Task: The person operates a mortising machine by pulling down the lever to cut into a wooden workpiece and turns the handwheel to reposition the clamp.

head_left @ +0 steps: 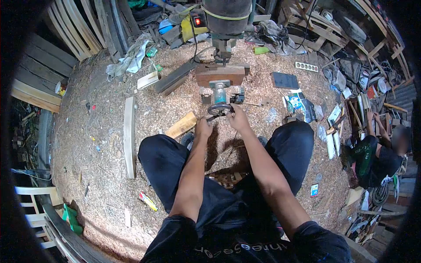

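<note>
In front of my knees stands a drilling machine with a green-grey vise (220, 93) and a dark round handwheel (220, 108) on its near side. My right hand (237, 119) is closed on the right rim of the wheel. My left hand (204, 127) is closed round a short dark handle (212, 118) just below the wheel's left side. A reddish-brown wood block (220, 76) lies across the machine behind the vise. Above it hangs the drill head's chuck (222, 51), close over the block. Where its tip meets the wood is too small to tell.
Wood shavings cover the floor. A pale board (130, 138) and a yellowish wood piece (181, 125) lie left, a dark block (284, 80) and a power strip (306, 66) right. Another person (375, 153) sits far right among scrap wood. A lit red switch (198, 21) shows near the motor.
</note>
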`<state>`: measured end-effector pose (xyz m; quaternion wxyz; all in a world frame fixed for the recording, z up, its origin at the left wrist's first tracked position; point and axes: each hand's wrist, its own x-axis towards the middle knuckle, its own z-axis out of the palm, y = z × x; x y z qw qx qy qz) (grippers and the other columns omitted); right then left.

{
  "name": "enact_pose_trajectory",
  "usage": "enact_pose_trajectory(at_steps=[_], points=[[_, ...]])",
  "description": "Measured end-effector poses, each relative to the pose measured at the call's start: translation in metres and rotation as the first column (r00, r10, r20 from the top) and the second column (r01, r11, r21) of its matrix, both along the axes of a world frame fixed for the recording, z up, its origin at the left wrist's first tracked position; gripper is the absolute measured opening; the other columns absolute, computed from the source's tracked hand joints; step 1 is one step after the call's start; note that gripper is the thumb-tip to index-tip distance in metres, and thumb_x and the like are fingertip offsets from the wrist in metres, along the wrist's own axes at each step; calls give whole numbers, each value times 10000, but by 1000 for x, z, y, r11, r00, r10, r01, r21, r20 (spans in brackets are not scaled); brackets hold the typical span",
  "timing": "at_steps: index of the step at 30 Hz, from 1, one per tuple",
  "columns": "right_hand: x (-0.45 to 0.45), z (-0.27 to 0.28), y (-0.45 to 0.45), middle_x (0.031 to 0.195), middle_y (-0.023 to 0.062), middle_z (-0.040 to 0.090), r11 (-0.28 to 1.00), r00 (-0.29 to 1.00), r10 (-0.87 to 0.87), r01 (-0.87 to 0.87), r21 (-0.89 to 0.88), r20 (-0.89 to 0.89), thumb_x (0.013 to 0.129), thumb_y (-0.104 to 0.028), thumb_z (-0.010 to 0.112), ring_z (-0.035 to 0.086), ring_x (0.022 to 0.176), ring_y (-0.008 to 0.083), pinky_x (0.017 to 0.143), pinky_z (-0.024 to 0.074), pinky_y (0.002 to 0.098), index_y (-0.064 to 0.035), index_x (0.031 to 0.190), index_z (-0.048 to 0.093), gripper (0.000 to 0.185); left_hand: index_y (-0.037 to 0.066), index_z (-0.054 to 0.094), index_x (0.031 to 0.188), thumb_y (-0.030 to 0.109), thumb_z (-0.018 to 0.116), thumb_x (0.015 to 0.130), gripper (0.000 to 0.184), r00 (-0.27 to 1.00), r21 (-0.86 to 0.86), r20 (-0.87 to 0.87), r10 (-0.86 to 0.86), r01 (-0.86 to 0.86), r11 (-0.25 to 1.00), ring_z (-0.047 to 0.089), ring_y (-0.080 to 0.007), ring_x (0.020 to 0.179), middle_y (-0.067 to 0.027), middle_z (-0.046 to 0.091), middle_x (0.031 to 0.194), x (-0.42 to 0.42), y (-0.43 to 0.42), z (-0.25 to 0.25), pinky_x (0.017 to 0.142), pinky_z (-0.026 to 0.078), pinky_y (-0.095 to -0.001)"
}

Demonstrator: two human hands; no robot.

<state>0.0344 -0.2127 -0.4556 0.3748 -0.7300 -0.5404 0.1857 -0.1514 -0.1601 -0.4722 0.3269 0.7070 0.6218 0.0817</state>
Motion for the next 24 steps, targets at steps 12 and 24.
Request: enact_pose_trajectory(at_steps=[12,24], points=[[0,42,2,877,307,637,992,999,23,-27,-124,-31,884,-31,624,639,835,467,749,512,487,-12,1235,642,352,-15,603,1186,180,804,776,497,995,-13,-98,20,-21,1000,663,-434,1016,-272,680,1072,-18,10,-25,900,548,-488],[-2,31,0,998,285,656,995,999,46,-47,-88,-21,901,-46,616,650,919,457,783,520,484,-5,1263,626,365,-41,586,1143,84,684,813,367,999,29,-47,14,-13,999,673,-439,936,-276,691,973,-39,11,-58,828,544,-518]])
